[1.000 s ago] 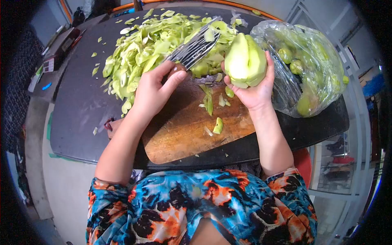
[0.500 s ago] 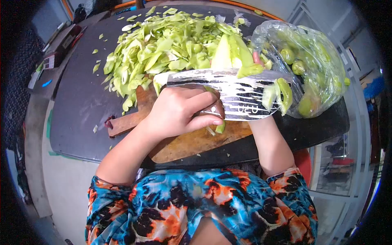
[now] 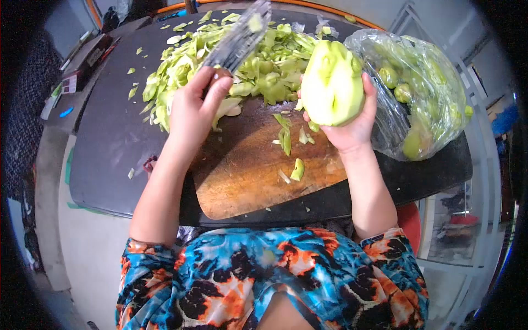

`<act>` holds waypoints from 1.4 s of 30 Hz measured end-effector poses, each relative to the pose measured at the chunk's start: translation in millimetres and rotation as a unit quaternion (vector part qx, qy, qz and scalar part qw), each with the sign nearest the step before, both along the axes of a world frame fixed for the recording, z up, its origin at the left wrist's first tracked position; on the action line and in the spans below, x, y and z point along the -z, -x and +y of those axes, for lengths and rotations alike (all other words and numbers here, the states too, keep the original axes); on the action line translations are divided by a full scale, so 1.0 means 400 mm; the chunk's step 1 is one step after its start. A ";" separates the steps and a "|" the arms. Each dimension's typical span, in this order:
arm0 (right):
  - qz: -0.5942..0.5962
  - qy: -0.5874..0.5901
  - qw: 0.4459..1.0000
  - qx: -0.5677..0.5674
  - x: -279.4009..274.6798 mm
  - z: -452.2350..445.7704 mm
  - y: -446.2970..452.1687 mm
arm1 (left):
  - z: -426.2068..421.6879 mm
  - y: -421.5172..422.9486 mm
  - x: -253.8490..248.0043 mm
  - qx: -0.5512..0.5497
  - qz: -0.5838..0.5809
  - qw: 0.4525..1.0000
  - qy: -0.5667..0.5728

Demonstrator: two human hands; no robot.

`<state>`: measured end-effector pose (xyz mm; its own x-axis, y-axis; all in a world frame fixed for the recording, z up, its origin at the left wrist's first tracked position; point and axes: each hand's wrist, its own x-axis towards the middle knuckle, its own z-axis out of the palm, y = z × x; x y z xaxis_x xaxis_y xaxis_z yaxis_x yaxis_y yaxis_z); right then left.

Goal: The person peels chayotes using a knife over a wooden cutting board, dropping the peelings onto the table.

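Note:
My left hand [image 3: 193, 107] is closed around the brown handle of a broad-bladed knife [image 3: 237, 39]. The blade points up and away over the heap of cut pieces, blurred, with a pale green bit stuck on it. Palm up, my right hand [image 3: 352, 124] holds a large peeled fruit [image 3: 333, 82], pale green and furrowed, perhaps a chayote. Its fingers wrap around the sides and underneath. Below both hands lies a wooden cutting board [image 3: 247, 170] with a few green scraps [image 3: 297, 169]. The knife is apart from the fruit.
A big heap of pale green slices and peelings [image 3: 278, 71] spreads over the dark table [image 3: 110, 137] beyond the board. On the right stands a clear plastic bag [image 3: 426, 82] with several green fruits. Part of a red seat [image 3: 408, 223] shows below the table's right edge.
My left hand has swung the knife up and left, away from the fruit. The fruit in my right hand, earlier partly behind the blade, now shows whole and more upright.

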<state>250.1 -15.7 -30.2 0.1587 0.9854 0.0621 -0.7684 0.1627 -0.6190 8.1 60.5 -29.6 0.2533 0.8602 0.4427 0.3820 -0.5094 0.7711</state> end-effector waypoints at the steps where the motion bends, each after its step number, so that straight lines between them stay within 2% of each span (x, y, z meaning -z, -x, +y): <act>1: 0.000 0.002 1.000 0.005 0.005 0.001 -0.004 | -0.016 -0.009 0.005 0.025 -0.006 1.000 -0.018; 3: 0.001 0.010 1.000 0.007 0.015 0.002 -0.017 | -0.041 -0.023 0.002 0.111 0.003 0.993 -0.044; 5: 0.019 0.010 1.000 0.006 0.020 0.003 -0.015 | -0.071 -0.022 -0.017 0.181 0.101 0.978 -0.032; 7: 0.055 0.004 0.998 0.006 0.024 0.002 -0.006 | -0.092 -0.035 -0.016 0.230 0.114 0.963 -0.086; 8: 0.053 -0.087 0.994 -0.051 0.059 0.017 -0.026 | -0.095 -0.039 -0.013 0.256 0.123 0.953 -0.107; 9: 0.073 0.036 0.997 -0.017 0.053 0.027 -0.027 | -0.097 -0.043 -0.012 0.282 0.133 0.942 -0.127; 12: 0.138 -0.026 0.977 -0.163 0.076 0.026 -0.039 | -0.109 -0.046 -0.017 0.286 0.141 0.937 -0.140; 15: 0.041 -0.033 0.994 -0.093 0.117 0.035 -0.027 | -0.107 -0.045 -0.016 0.274 0.135 0.941 -0.144; 16: 0.100 -0.086 0.977 -0.167 0.121 0.036 -0.031 | -0.106 -0.045 -0.018 0.262 0.136 0.943 -0.152; 19: 0.042 -0.065 0.994 -0.072 0.094 0.016 -0.001 | -0.102 -0.042 -0.022 0.239 0.120 0.949 -0.164; 23: 0.028 -0.083 0.990 -0.109 0.093 0.015 0.001 | -0.107 -0.038 -0.026 0.256 0.084 0.944 -0.192; 24: 0.072 -0.084 0.983 -0.149 0.088 0.016 -0.004 | -0.113 -0.037 -0.027 0.244 0.087 0.943 -0.211; 25: 0.050 -0.033 0.994 -0.087 0.085 0.015 0.003 | -0.116 -0.037 -0.026 0.232 0.089 0.941 -0.228; 27: 0.056 -0.005 0.996 -0.074 0.058 0.005 0.011 | -0.114 -0.043 -0.009 0.145 -0.004 0.980 -0.140; 28: 0.036 0.040 0.997 -0.047 0.038 0.007 0.019 | -0.104 -0.037 -0.006 0.102 -0.022 0.994 -0.035; 29: 0.005 0.020 0.995 -0.102 0.044 0.007 -0.001 | -0.093 -0.036 -0.017 0.076 -0.042 0.996 -0.032; 31: -0.004 0.011 0.991 -0.135 0.049 0.013 -0.019 | -0.068 -0.022 -0.004 0.079 -0.035 0.995 -0.045; 33: 0.035 0.033 0.992 -0.117 0.041 0.013 -0.010 | -0.070 -0.016 -0.004 0.121 0.030 0.989 -0.083; 34: 0.055 0.045 0.992 -0.106 0.038 0.011 -0.001 | -0.094 -0.022 -0.027 0.164 0.028 0.983 -0.072; 35: 0.041 0.013 0.996 -0.073 0.045 0.005 0.013 | -0.095 -0.035 -0.016 0.204 0.013 0.972 -0.118; 37: 0.031 -0.002 0.998 -0.050 0.091 0.034 -0.003 | -0.110 -0.034 -0.027 0.248 0.108 0.952 -0.146; 38: 0.107 -0.032 0.984 -0.138 0.114 0.037 -0.027 | -0.115 -0.037 -0.029 0.263 0.115 0.947 -0.144; 39: 0.127 -0.075 0.972 -0.182 0.119 0.032 -0.025 | -0.119 -0.041 -0.029 0.276 0.122 0.943 -0.142; 41: 0.159 -0.094 0.952 -0.244 0.124 0.031 -0.025 | -0.119 -0.044 -0.021 0.274 0.124 0.940 -0.159; 42: 0.155 -0.081 0.955 -0.240 0.127 0.031 -0.028 | -0.119 -0.043 -0.022 0.275 0.127 0.940 -0.160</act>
